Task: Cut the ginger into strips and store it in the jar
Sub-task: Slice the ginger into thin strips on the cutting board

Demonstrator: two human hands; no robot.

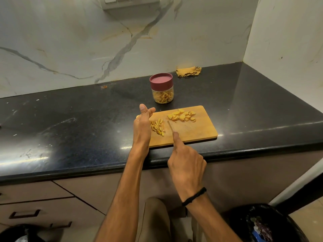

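The jar (pixel 162 95) stands on the table (pixel 78 123) just behind the far edge of the cutting board (pixel 197 131). It is clear plastic with a maroon lid (pixel 161 79) on top, and pale yellow ginger strips (pixel 164 98) fill most of the clear part below the lid.

On the board, a heap of round ginger slices (pixel 181 116) lies near the far edge, and a smaller pile of loose strips (pixel 158 128) lies at the left side.

My left hand (pixel 142 126) stands on its edge right beside that pile, open, with thumb and forefinger stretched out; the other fingers are hidden behind it. My right hand (pixel 187 165) grips the knife (pixel 170 126), forefinger laid along the back of the blade, the handle buried in my palm. The blade's tip rests on the board between the two heaps. A black band (pixel 194 196) circles my right wrist.

The table is black polished stone with pale scuffs and glare. A crumpled yellow cloth (pixel 188 71) lies at the back by the corner. The wall (pixel 78 41) is white marble with grey and gold veins. Brown drawers (pixel 35 205) sit below the table, and a bin lined with a black bag (pixel 262 222) stands by my right leg.
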